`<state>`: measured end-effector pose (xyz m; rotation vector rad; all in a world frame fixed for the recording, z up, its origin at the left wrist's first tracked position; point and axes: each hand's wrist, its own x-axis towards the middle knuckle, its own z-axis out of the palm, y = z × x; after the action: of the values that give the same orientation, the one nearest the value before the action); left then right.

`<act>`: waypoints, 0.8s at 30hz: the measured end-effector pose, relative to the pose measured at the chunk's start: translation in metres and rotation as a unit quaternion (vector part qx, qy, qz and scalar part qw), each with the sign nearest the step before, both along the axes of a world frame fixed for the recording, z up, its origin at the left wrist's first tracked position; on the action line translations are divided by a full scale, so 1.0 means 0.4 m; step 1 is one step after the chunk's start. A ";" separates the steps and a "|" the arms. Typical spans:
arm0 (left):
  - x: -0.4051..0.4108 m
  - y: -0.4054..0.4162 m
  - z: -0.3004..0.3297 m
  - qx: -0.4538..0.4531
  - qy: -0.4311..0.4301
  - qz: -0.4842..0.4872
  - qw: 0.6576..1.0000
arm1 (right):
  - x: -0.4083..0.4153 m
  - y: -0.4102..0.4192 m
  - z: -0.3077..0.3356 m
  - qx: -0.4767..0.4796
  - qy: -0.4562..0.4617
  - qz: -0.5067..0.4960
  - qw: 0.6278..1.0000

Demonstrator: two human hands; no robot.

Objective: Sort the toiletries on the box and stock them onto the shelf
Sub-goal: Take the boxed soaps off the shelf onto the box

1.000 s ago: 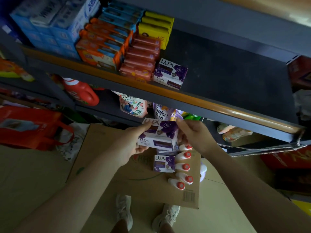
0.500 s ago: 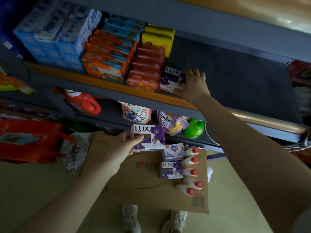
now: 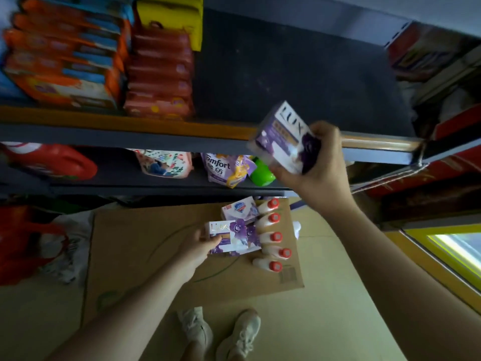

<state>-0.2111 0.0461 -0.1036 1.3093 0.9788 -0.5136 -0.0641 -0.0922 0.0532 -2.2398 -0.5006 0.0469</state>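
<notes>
My right hand (image 3: 316, 168) grips a Lux soap box (image 3: 283, 138) at the shelf (image 3: 182, 126) edge; my left hand (image 3: 199, 247) holds another soap box (image 3: 221, 237) over the cardboard box (image 3: 145, 241).

A single wide-angle view from the person's head looks steeply down and forward. The shelf (image 3: 182, 131) front edge crosses the upper frame close by; the cardboard box (image 3: 145, 246), floor and the person's shoes (image 3: 221, 332) lie farther below.
</notes>
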 end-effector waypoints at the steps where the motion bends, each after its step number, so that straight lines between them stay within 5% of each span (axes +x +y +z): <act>1: 0.002 -0.017 -0.026 0.002 0.011 -0.010 1.000 | -0.018 -0.030 -0.015 0.000 0.086 0.005 0.996; 4: 0.006 -0.063 -0.094 0.028 0.027 -0.017 0.999 | -0.054 -0.102 -0.075 0.057 0.340 -0.002 0.939; 9: 0.034 -0.122 -0.143 0.108 0.041 -0.089 0.989 | -0.087 -0.178 -0.190 0.274 0.615 0.018 0.739; 12: 0.055 -0.142 -0.149 0.168 0.043 -0.121 0.977 | -0.099 -0.199 -0.240 0.310 0.681 0.020 0.664; 16: 0.060 -0.144 -0.172 0.165 0.060 -0.153 0.973 | -0.113 -0.214 -0.278 0.372 0.685 0.004 0.626; 18: 0.057 -0.138 -0.175 0.170 0.058 -0.149 0.972 | -0.117 -0.225 -0.276 0.372 0.664 0.013 0.649; 20: 0.053 -0.133 -0.147 0.203 0.008 -0.132 0.970 | -0.121 -0.233 -0.268 0.338 0.608 0.022 0.718; 22: 0.060 -0.130 -0.086 0.194 -0.074 -0.087 0.974 | -0.123 -0.236 -0.260 0.243 0.482 0.005 0.842; 24: 0.077 -0.124 0.005 0.028 -0.133 -0.001 0.991 | -0.123 -0.239 -0.249 0.070 0.305 -0.002 0.950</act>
<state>-0.1804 -0.0035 -0.1017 1.3894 0.7739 -0.3039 -0.1131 -0.1879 -0.0463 -1.9511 -0.1525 0.6598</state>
